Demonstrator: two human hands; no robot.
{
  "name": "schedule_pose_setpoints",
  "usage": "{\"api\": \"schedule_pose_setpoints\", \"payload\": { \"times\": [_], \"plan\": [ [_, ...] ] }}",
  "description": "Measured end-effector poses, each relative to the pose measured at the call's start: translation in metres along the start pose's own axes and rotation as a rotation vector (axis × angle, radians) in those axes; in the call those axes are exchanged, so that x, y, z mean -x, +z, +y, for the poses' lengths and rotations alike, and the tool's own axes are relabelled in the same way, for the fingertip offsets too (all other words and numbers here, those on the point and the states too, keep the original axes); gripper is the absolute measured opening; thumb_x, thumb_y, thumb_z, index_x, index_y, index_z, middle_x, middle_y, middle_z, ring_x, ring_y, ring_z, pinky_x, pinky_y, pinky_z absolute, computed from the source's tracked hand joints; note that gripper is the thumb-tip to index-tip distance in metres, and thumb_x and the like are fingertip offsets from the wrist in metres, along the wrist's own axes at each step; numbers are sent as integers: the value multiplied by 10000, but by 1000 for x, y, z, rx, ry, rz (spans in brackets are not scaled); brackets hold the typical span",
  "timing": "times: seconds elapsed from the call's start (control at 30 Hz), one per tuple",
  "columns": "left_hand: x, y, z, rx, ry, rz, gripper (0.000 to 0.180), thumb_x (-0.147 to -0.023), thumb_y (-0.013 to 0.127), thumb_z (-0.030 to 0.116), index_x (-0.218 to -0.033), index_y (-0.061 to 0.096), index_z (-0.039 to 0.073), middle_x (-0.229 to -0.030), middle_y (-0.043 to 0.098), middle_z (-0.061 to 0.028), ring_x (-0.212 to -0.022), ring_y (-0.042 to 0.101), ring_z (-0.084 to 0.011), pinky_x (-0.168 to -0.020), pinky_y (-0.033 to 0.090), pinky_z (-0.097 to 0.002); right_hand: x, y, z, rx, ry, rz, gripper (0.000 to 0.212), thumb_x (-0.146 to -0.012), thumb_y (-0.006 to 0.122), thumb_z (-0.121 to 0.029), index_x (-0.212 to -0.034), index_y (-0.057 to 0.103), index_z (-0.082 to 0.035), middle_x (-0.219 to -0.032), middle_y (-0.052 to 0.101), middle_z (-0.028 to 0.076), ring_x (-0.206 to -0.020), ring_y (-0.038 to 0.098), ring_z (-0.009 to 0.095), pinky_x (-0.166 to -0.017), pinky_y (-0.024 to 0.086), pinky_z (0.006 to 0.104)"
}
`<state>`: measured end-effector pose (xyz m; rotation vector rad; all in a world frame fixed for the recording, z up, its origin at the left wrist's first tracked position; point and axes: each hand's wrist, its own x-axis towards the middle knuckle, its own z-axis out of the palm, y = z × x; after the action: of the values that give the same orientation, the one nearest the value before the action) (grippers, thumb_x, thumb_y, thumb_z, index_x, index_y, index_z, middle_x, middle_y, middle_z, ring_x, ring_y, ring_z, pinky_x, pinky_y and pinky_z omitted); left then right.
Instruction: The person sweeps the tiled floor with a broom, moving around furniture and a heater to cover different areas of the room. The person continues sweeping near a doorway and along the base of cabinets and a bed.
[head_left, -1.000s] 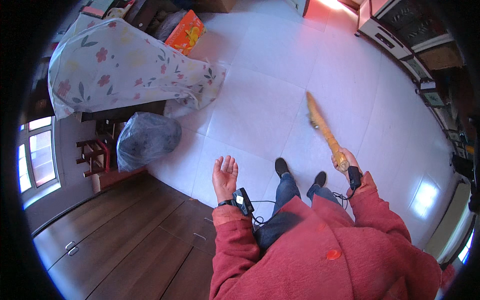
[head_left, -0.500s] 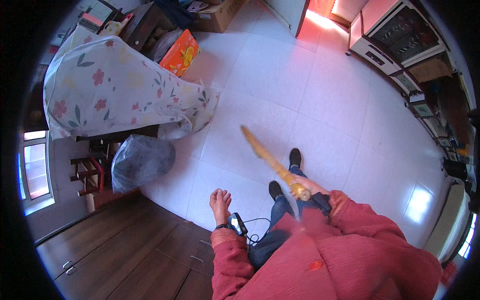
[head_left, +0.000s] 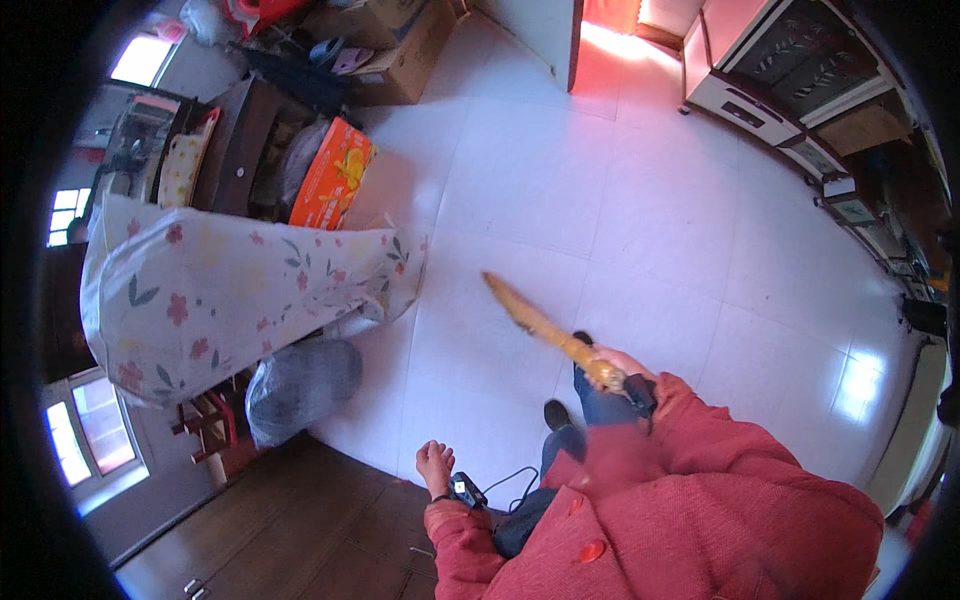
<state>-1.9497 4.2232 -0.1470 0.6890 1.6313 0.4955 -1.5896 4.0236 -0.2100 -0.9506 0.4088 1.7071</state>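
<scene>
My right hand (head_left: 622,366) is closed around the thick end of a long yellow-brown stick (head_left: 545,328), knobbed like bamboo. The stick slants up and left over the floor, narrowing to a darker tip. A small black device (head_left: 640,393) sits at my right wrist. My left hand (head_left: 434,466) hangs low at my left side with its fingers loosely bent and nothing visible in it. Strapped at that wrist is another black device (head_left: 466,490) with a cable looping toward my body. Dark shoes (head_left: 557,414) show below me on pale floor tiles (head_left: 510,210).
A flowered cloth (head_left: 230,285) drapes over furniture at left, beside a bulging grey plastic bag (head_left: 305,390). An orange box (head_left: 332,175) and a cardboard carton (head_left: 410,60) stand beyond. Dark wooden cabinets (head_left: 290,520) fill the lower left; a white-fronted cabinet (head_left: 750,110) lines the right. A door (head_left: 545,35) stands ajar ahead.
The view has turned, and the cloth, bag and orange box sit lower in it. My left hand has dropped lower in view, fingers more bent. My right hand still grips the stick.
</scene>
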Motion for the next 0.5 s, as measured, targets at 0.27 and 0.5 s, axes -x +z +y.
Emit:
{"api": "schedule_pose_setpoints", "payload": {
  "times": [0.27,0.5],
  "plan": [
    [-20,82,65,-135,62,-153,307,-827,488,212,-1059,409,27,-851,516,-122,-655,541,-220,-520,450,-289,64,-74,-71,-464,-230,227,361,-742,503,-250,-1040,385,-85,-764,483,121,-596,515,178,-487,472,256],
    [-58,112,100,-163,16,-269,373,-816,504,222,-1094,368,15,-912,504,-139,-702,549,-212,-542,464,-275,53,-58,-92,-137,-197,218,371,-766,479,-229,-1107,362,-141,-824,475,119,-647,518,208,-505,476,336]
  ]
}}
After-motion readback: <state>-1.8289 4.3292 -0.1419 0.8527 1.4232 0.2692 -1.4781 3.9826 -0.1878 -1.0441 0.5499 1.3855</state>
